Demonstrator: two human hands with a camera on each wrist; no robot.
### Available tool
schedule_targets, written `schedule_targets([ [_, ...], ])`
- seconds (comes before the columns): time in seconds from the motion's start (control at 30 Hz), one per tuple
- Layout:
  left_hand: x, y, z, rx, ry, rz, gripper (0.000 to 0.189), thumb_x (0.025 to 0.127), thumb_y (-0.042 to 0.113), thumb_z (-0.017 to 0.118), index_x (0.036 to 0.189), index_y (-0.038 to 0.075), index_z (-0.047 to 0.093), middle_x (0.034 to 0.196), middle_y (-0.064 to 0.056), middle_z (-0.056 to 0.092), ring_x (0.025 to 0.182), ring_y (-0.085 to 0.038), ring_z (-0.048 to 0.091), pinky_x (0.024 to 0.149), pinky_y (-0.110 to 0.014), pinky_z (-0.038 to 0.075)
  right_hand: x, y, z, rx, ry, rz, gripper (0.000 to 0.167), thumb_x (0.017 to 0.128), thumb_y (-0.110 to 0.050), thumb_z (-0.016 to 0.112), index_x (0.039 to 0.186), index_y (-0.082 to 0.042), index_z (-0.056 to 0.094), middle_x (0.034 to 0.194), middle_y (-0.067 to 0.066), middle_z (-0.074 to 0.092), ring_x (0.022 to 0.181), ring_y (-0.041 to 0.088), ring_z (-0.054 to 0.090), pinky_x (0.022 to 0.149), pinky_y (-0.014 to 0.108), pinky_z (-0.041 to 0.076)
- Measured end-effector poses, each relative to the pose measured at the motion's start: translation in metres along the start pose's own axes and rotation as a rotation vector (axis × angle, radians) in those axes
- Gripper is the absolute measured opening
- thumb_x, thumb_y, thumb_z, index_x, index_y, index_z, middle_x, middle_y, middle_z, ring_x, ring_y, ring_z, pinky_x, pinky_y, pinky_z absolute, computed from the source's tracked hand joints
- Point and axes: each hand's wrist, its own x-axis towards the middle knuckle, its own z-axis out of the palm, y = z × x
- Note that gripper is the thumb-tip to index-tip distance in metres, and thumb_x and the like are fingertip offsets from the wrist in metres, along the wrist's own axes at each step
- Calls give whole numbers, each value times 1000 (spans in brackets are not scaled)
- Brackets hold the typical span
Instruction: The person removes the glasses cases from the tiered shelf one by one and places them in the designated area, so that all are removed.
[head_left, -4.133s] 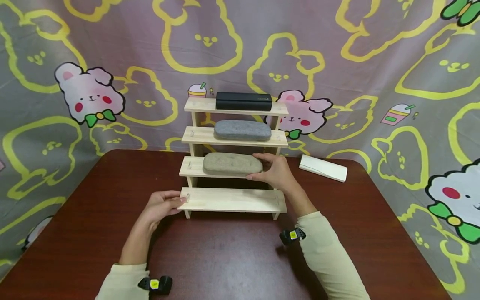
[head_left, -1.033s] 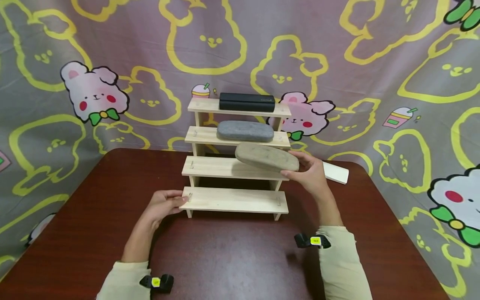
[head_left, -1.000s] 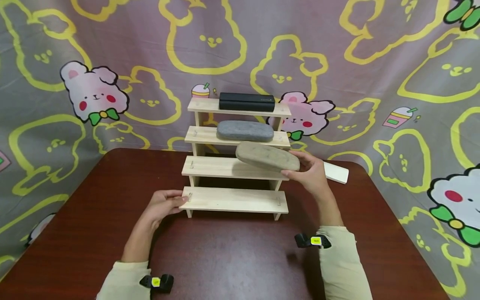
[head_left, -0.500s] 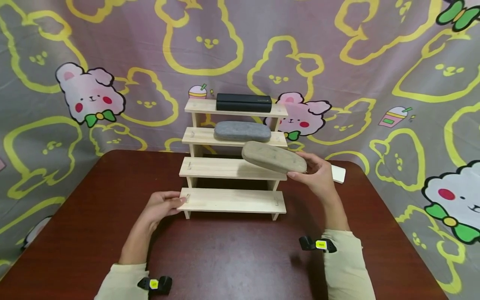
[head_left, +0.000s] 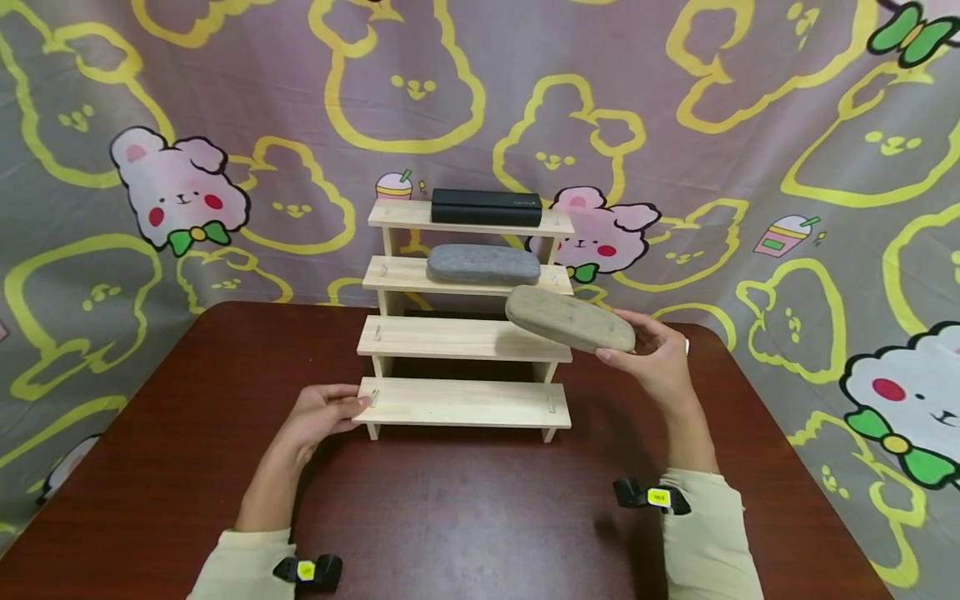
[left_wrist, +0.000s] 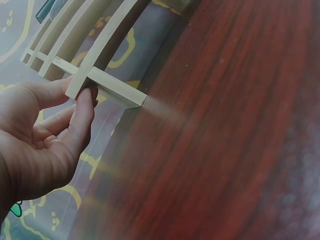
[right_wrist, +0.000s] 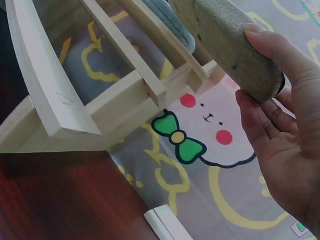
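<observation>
My right hand (head_left: 663, 364) grips the right end of a tan cloth-covered glasses case (head_left: 566, 319), thumb on the near side. The case is raised off the stand and slants down to the right, overlapping the third step in the head view. My left hand (head_left: 317, 419) pinches the left end of the lowest step of a pale wooden four-step display stand (head_left: 461, 402); the left wrist view shows the thumb and fingers around that board end (left_wrist: 80, 82). A grey glasses case (head_left: 482, 263) lies on the second step from the top, and a black oblong case (head_left: 486, 208) on the top one.
A white flat case (right_wrist: 167, 222) lies on the table to the right of the stand, mostly hidden behind my right hand in the head view. The dark red-brown table (head_left: 450, 517) reaches back to a patterned cloth backdrop (head_left: 285, 75).
The tan glasses case has been lifted off the third step and carried to the right, tilting as it went. My right hand now covers most of the white case. The left hand keeps its hold.
</observation>
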Motion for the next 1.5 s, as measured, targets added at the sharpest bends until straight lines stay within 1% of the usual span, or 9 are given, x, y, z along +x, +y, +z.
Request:
schedule_targets([
  [0.17, 0, 1, 0, 5, -3, 1, 54, 98, 8, 64, 139, -21, 45, 94, 7, 73, 77, 4, 63, 69, -14, 58, -4, -1, -7, -6, 28, -9, 54, 73, 20, 77, 124, 8, 65, 103, -13, 73, 87, 1, 65, 73, 13, 57],
  [0.3, 0, 1, -1, 3, -4, 5, 54, 97, 8, 64, 139, -21, 46, 94, 6, 73, 77, 3, 63, 69, -14, 58, -7, -1, -12, -1, 41, -14, 53, 73, 21, 76, 122, 2, 69, 104, -12, 73, 87, 1, 65, 73, 12, 57],
  [0.4, -1, 2, -1, -1, -3, 4, 53, 97, 7, 65, 138, -21, 47, 92, 7, 73, 77, 3, 64, 69, -14, 58, -9, 0, -17, 22, 55, -18, 54, 72, 23, 75, 121, 1, 70, 103, -11, 73, 87, 2, 65, 73, 12, 57],
  [0.53, -1, 1, 1, -6, -1, -1, 53, 97, 7, 65, 138, -21, 47, 90, 9, 72, 77, 3, 64, 70, -14, 58, -11, 1, -23, 29, 76, -20, 54, 72, 24, 74, 121, 1, 70, 103, -9, 72, 86, 2, 66, 71, 12, 58],
  [0.6, 0, 0, 0, -11, -3, 2, 53, 97, 7, 65, 138, -21, 46, 91, 8, 73, 77, 3, 64, 69, -14, 58, -12, 1, -27, 31, 86, -20, 53, 73, 24, 74, 121, 1, 70, 104, -9, 72, 87, 2, 66, 71, 12, 58],
  [0.8, 1, -1, -1, -9, -4, 5, 55, 97, 8, 65, 139, -21, 45, 92, 8, 73, 77, 4, 64, 69, -14, 58, -16, 2, -38, 62, 127, -16, 53, 73, 26, 72, 120, 1, 71, 107, -8, 73, 90, 4, 66, 74, 12, 57],
  [0.97, 0, -1, 0, -10, 2, -2, 54, 96, 8, 65, 138, -21, 47, 90, 9, 73, 77, 3, 64, 69, -14, 58, -19, 4, -45, 79, 161, -7, 53, 73, 27, 71, 119, 1, 71, 107, -7, 74, 90, 4, 67, 75, 12, 57],
  [1.27, -1, 0, -1, -7, 1, 7, 55, 96, 9, 66, 138, -21, 47, 92, 8, 73, 77, 3, 64, 69, -14, 58, -22, 10, -62, 79, 202, 41, 52, 76, 24, 72, 121, -3, 71, 107, -9, 73, 92, 2, 67, 74, 11, 57],
  [1.5, 0, 1, 0, 12, 12, 1, 54, 97, 9, 65, 138, -20, 47, 92, 8, 73, 77, 4, 64, 70, -14, 58, -24, 24, -78, 52, 233, 95, 52, 76, 23, 74, 118, -7, 73, 102, -13, 74, 86, -1, 68, 72, 10, 56],
])
